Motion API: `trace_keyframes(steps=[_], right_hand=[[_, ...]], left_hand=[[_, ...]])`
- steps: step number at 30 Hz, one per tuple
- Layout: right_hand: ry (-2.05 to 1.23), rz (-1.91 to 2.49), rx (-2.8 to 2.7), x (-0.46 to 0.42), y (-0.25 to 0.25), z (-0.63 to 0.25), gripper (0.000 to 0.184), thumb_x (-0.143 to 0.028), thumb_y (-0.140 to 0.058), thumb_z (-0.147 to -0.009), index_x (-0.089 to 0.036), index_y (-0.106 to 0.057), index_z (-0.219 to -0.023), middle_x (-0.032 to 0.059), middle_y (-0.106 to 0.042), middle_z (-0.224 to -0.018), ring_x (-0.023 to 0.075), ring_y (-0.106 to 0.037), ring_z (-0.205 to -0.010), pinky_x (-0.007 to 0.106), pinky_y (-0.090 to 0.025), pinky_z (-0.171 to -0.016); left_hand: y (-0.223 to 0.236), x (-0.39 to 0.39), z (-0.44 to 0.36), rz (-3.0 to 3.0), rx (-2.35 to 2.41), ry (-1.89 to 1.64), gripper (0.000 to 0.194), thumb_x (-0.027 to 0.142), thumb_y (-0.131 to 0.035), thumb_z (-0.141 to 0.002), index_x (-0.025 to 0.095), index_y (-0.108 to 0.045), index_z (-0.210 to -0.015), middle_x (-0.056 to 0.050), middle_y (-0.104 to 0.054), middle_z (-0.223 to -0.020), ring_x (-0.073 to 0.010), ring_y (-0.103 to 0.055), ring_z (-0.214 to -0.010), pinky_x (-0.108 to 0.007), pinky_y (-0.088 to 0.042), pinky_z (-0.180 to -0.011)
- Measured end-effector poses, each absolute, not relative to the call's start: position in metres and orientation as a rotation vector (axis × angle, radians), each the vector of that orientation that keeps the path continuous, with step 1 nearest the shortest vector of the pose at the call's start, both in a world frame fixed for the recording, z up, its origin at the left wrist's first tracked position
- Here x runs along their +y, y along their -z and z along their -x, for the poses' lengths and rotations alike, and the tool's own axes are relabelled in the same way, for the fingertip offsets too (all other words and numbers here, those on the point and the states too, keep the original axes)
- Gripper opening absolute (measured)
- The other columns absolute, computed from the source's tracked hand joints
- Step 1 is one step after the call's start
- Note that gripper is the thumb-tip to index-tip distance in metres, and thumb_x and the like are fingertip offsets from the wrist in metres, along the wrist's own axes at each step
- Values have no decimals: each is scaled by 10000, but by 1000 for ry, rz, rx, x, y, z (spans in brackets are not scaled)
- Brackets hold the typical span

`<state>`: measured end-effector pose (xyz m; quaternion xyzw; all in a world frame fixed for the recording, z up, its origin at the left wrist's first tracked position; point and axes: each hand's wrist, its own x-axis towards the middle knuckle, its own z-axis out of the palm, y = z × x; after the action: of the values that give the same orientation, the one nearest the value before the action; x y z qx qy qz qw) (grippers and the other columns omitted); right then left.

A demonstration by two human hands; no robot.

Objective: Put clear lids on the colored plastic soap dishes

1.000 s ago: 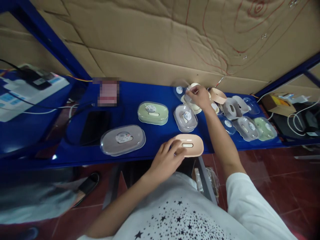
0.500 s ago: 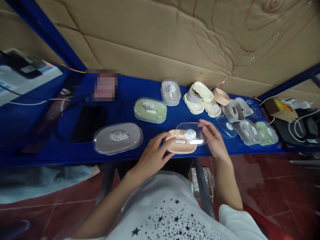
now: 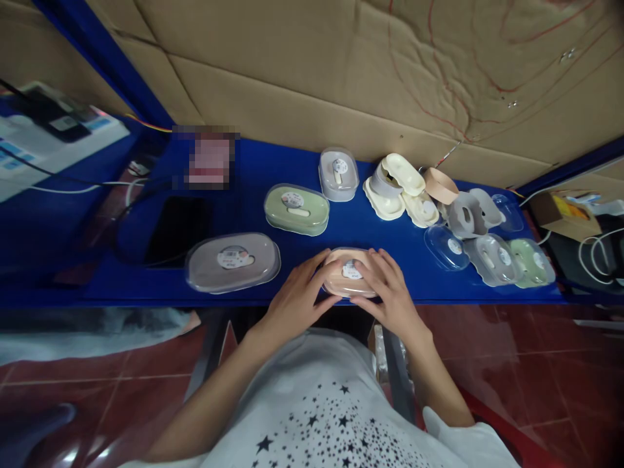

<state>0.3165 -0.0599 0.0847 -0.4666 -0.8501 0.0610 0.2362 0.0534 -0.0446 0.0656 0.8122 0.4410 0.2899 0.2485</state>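
A peach oval box [image 3: 344,277] with a clear lid and a round label lies at the near edge of the blue shelf [image 3: 244,195]. My left hand [image 3: 298,298] grips its left end, fingers curled round it. My right hand [image 3: 389,291] presses on its right half, fingers over the lid. A grey lidded box [image 3: 232,261] lies to the left of the peach one, a green lidded box [image 3: 296,209] behind it, and a small grey lidded box [image 3: 338,172] farther back.
Loose cream, grey and peach box halves [image 3: 410,192] and clear lids [image 3: 443,246] are heaped at the back right, with a green box [image 3: 531,261] at the far right. A dark tablet [image 3: 176,229] and cables lie at the left. Cardboard lines the wall behind.
My right hand came from the far pile with a clear lid and set it on the peach box. Both hands now close on the box. A small grey box now stands farther back.
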Motion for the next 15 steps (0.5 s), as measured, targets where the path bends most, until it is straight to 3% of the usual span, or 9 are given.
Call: trace_keyframes(steps=[6,12,15], right_hand=[[-34,1145,-2490,-52,-84,-322,846,-480,-694,-1038,-407,-247,-1753,78,-398,-1764,352,-321,-1661,628,-441,-1274],[-14,1106,-2547,-46,-87,-321,675,-538,-638,-1065,-336,-436,-1676,95,-448,-1733,331,-291,-1672,600,-416,-1285],[-1,1217,-2540,-42,-90,-308,584,-523,-547,-1104,-281,-488,-1632,106,-447,-1729,327,-279,-1674,613,-335,-1322]], left_hand=[[-62,-44,-51,-2172,1171,-784,685,295,-740,-1019,348,-401,-1611,-132,-503,-1673,-333,-523,-1537,-559,-504,-1205],[-64,-44,-53,-2212,1184,-842,676,277,-738,-1017,316,-405,-1603,-147,-494,-1668,-332,-521,-1533,-549,-520,-1195],[-75,-51,-53,-2253,1244,-1100,589,214,-720,-1010,278,-472,-1540,-156,-502,-1628,-308,-536,-1505,-488,-552,-1158]])
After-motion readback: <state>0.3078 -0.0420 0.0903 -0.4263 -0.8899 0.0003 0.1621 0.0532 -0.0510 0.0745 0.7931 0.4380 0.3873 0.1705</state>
